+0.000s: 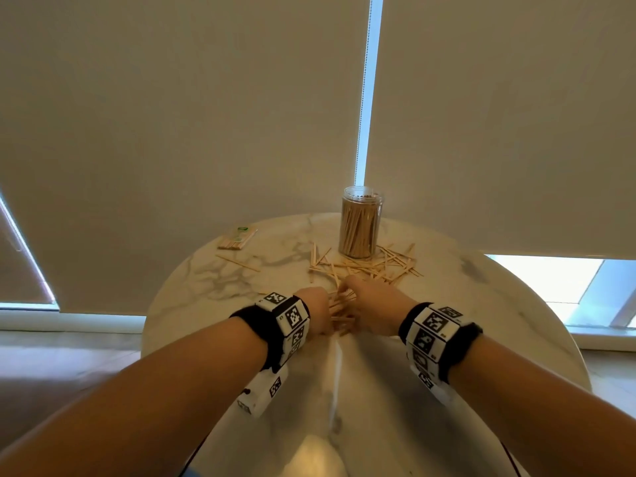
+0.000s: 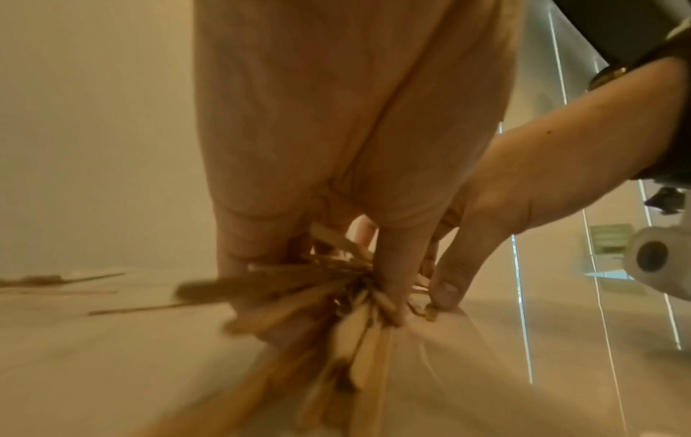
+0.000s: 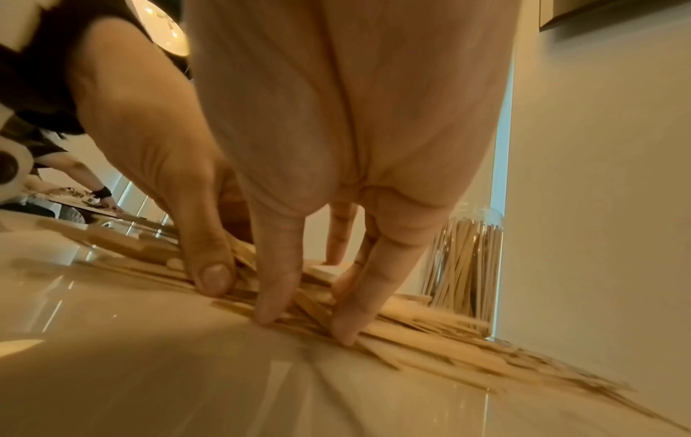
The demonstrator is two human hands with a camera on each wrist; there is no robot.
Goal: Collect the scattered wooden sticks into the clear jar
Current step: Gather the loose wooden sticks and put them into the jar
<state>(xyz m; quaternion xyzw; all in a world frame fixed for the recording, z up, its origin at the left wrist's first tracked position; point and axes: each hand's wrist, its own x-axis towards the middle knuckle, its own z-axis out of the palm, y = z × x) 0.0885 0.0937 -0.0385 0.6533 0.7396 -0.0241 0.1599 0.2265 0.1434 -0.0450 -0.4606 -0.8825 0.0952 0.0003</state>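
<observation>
Round marble desk (image 1: pixel 481 304) seen under both hands. Clear jar (image 1: pixel 360 226) stood upright beyond grip, packed with sticks. Loose wooden sticks (image 1: pixel 371 265) scattered at jar's base, reaching back to grip. Left hand (image 1: pixel 318 313): fingers curled round bunch of sticks (image 2: pixel 299 291), clamped. Right hand (image 1: pixel 370 306): fingers (image 3: pixel 278 283) straight, apart, tips pressed on sticks lying flat, just beside left grip. Small stick bundle (image 1: pixel 237 238) left of grip, well apart.

Both bare forearms reach in from the lower corners and meet at centre frame. The left hand (image 1: pixel 318 313) curls its grip around a bundle; the right hand (image 1: pixel 370 304) presses down with fingers (image 3: pixel 276 283) straight, thumb close alongside.
</observation>
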